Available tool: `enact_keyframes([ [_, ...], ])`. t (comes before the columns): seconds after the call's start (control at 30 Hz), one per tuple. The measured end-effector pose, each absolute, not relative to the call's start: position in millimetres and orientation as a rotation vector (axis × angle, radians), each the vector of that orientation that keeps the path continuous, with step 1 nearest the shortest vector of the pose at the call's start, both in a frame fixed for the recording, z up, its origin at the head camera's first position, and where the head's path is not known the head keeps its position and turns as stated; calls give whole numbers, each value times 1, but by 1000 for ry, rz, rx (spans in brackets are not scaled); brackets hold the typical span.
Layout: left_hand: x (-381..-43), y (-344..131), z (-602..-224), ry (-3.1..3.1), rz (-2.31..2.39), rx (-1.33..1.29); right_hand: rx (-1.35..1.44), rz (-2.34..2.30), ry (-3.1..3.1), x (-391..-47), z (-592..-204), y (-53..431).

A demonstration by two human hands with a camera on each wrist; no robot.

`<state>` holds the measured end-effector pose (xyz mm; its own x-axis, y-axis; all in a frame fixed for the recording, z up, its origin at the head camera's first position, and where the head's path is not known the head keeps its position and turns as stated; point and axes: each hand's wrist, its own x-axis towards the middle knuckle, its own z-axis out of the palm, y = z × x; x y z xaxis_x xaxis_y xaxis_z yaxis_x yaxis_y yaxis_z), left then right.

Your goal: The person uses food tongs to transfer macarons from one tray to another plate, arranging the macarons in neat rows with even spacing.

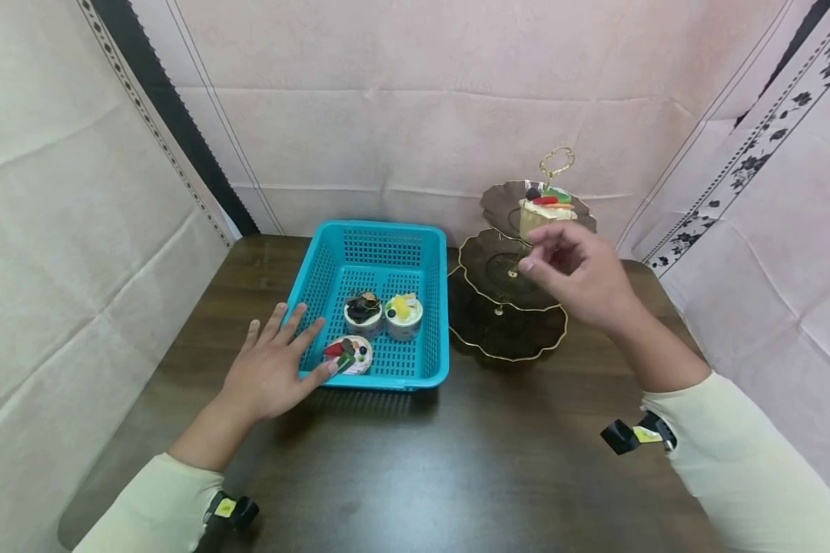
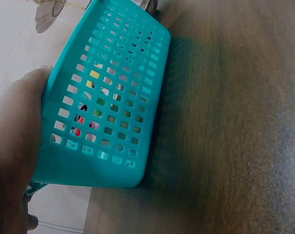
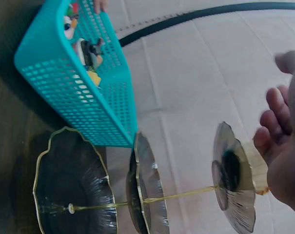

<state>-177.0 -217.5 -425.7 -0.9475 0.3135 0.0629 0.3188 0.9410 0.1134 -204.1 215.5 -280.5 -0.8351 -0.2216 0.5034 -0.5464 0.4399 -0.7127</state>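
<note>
My left hand [image 1: 266, 380] lies with fingers spread over the left front corner of a blue-green plastic basket [image 1: 373, 226], its thumb along the front rim. Inside sit three toy cupcakes: one with a dark topping [image 1: 363, 311], one with yellow fruit [image 1: 404, 316] and one with a red piece [image 1: 355, 355]. A three-tier stand [image 1: 508, 336] with gold edges rises to the right. On its top plate is a tall cupcake [image 1: 545, 209] with red and green pieces. My right hand [image 1: 584, 273], fingers loosely bent around nothing, hovers just in front of that plate.
Basket and stand are side by side on a dark wooden table [image 1: 387, 476]. Pale cloth [image 1: 415, 138] hangs behind and on both sides. A gold ring handle [image 1: 557, 160] tops the stand. Its middle plate [image 1: 480, 257] and bottom plate carry no cupcakes.
</note>
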Motion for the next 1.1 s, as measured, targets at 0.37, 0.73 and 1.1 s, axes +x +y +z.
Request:
enact_keyframes([
  [0.37,-178,-218,-425,-3055,-191,-490,945,1159,-2722,-213,-310,174],
  [0.73,-177,-217,-428,-3048,-200,-483,1097,1098,-2882,-232,-355,130],
  [1.1,-178,-217,-429,-3040,-200,-491,1205,1008,-2994,-241,-378,95],
])
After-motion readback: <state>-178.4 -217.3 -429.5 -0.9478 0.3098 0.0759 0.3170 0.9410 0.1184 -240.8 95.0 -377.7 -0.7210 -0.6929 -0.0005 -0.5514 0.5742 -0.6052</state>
